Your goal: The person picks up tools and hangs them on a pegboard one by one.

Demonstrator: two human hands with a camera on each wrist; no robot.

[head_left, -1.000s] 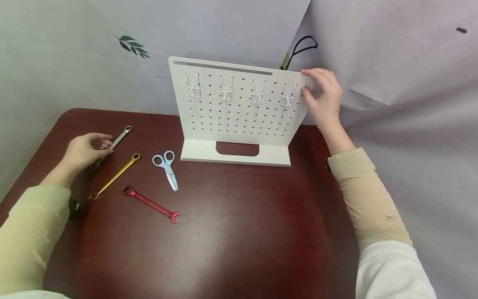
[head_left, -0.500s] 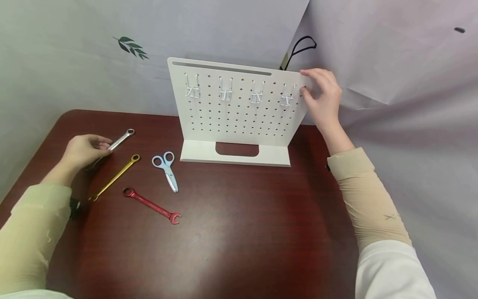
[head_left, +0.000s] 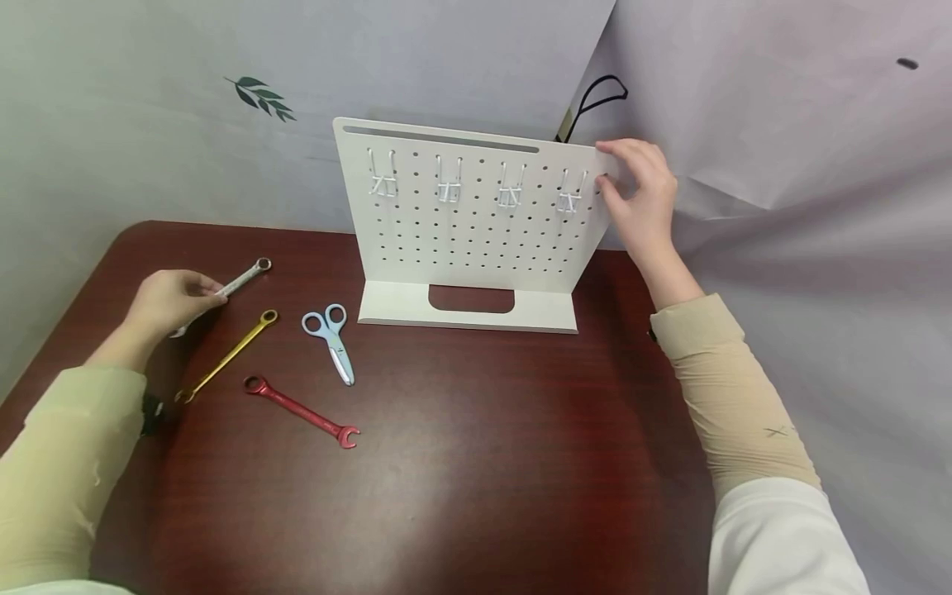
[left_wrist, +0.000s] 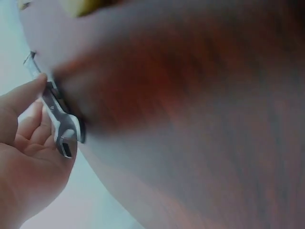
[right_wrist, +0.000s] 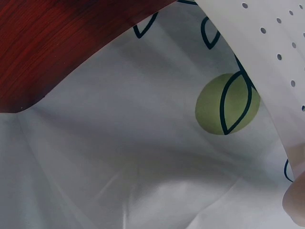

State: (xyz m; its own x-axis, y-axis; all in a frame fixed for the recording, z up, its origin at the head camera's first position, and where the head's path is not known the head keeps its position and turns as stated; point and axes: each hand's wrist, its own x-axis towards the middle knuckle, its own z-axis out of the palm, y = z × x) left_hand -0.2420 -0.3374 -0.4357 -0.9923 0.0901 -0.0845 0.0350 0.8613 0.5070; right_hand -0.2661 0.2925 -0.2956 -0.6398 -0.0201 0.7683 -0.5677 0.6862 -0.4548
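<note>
My left hand (head_left: 167, 302) pinches a silver combination wrench (head_left: 244, 278) between thumb and fingers at the table's left. Its ring end points up and right; in the left wrist view the wrench's open end (left_wrist: 68, 129) juts out beside the palm. My right hand (head_left: 643, 194) grips the upper right edge of a white pegboard (head_left: 427, 273), thumb on the front face and other fingers over the edge, partly hidden. The right wrist view catches only a fingertip (right_wrist: 296, 202) at the board's edge. Several white wire hooks (head_left: 449, 188) hang in a row across the board.
On the dark red table (head_left: 476, 463) lie a yellow wrench (head_left: 232, 351), a red wrench (head_left: 301, 409) and light blue scissors (head_left: 332, 340), left of and in front of the board. A pale patterned cloth (head_left: 186, 124) hangs behind the table and along its right side.
The silver wrench has turned in my left fingers, its ring end swinging slightly right and down, its open end emerging left of the hand. My right hand stays on the pegboard.
</note>
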